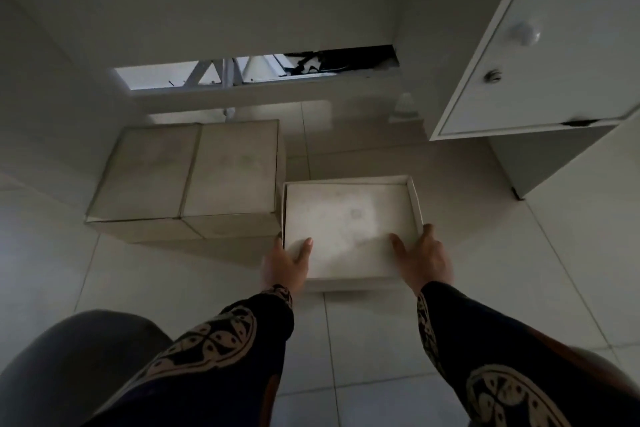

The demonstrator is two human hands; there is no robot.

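A white box (349, 229) sits low over the tiled floor in the middle of the view, its flat top facing me. My left hand (285, 262) grips its near left corner, thumb on top and fingers down the side. My right hand (424, 260) grips the near right corner the same way, thumb on the top and fingers along the right side. Both arms wear dark patterned sleeves.
Two larger pale boxes (188, 180) stand side by side just left of the white box, almost touching it. A white cabinet (540, 55) with a round knob hangs at the upper right. A low gap in the wall (256, 73) shows a metal frame. My knee (72, 367) fills the lower left.
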